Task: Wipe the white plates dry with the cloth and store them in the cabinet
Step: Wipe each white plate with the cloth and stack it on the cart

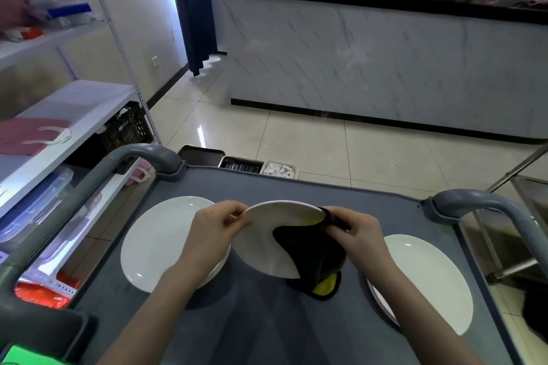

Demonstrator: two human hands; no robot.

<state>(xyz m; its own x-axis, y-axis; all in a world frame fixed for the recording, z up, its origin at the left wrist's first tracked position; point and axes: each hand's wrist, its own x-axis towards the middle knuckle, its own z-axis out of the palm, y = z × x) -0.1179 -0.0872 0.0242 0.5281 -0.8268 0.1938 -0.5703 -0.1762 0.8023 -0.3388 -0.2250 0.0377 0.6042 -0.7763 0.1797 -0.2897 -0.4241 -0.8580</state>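
A white plate (261, 243) is held tilted above the grey cart top (267, 320). My left hand (213, 231) grips its left rim. My right hand (355, 234) presses a black cloth with a yellow underside (311, 255) against the plate's right side; the cloth hangs down over the plate's face and touches the cart. A stack of white plates (160, 243) lies on the cart at the left, partly under my left arm. Another white plate stack (427, 275) lies at the right.
The cart has grey handles at the left (142, 154) and right (480, 201). Small bins (243, 163) hang on its far edge. White shelving with boxes (59, 115) stands at the left, a marble-look counter (385, 68) is ahead, and a metal frame (519, 216) is at the right.
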